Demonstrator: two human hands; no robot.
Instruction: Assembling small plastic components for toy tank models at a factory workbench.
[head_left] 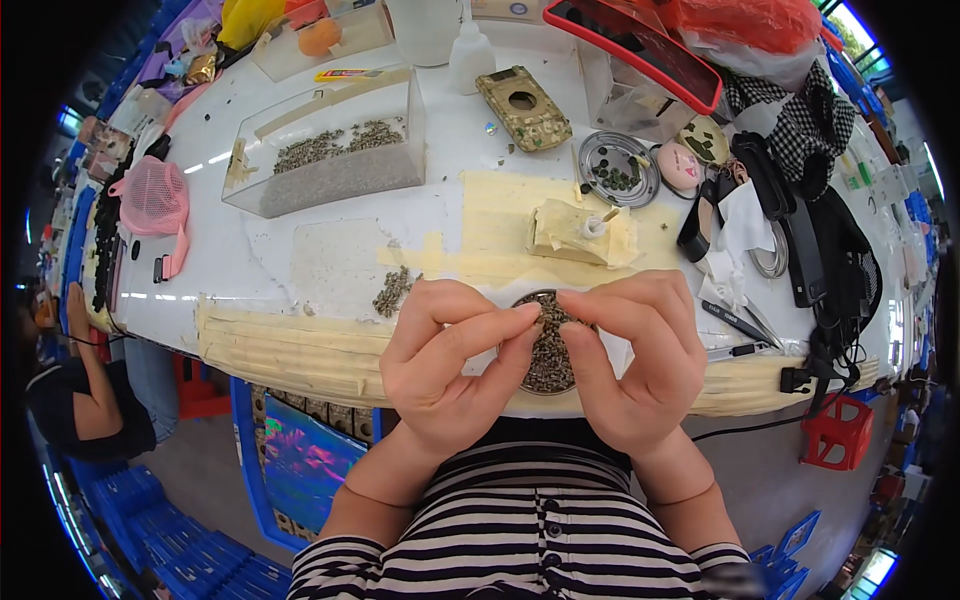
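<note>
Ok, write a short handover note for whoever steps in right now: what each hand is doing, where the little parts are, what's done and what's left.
Left hand: fingertips pinched together over the round dish, apparently on a tiny piece; too small to confirm.
Right hand: same pinch, meeting the left above the dish.
Dish of small dark parts sits at the table's near edge.
A loose pile of parts lies left of it; more fill the clear box and the metal tin.
Done: cannot tell.
Left: many parts remain in the dish.
</note>
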